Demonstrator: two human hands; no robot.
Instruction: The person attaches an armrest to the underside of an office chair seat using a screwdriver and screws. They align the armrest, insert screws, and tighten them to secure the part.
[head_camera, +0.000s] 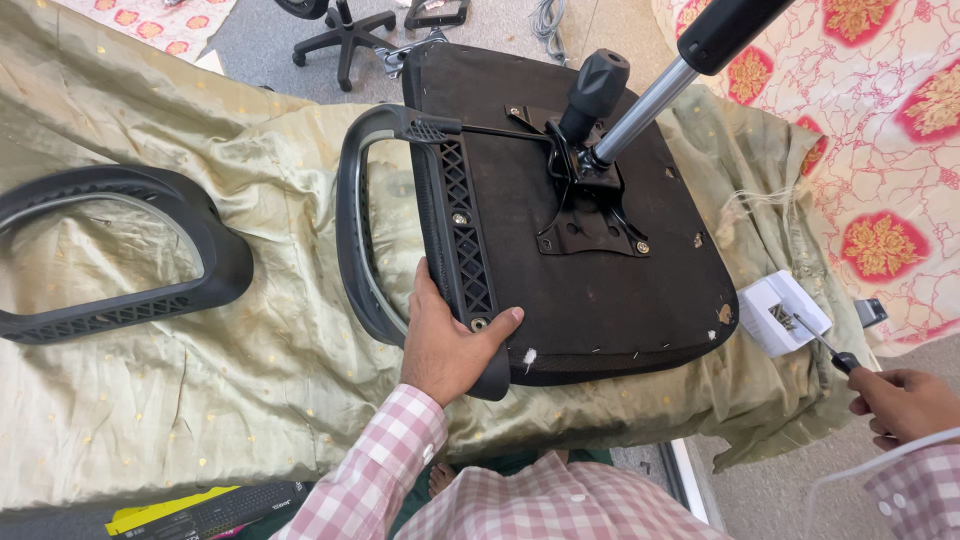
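Left hand (450, 340) clamps the armrest (400, 230) against the upside-down seat (590, 270) on the tabletop (250, 330) — steadying the bracket, I'd guess — while right hand (905, 405) is closed around a screwdriver (822, 345).

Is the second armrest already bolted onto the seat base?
No. The second armrest lies loose on the green cloth, apart from the seat base, while the left hand grips the attached armrest.
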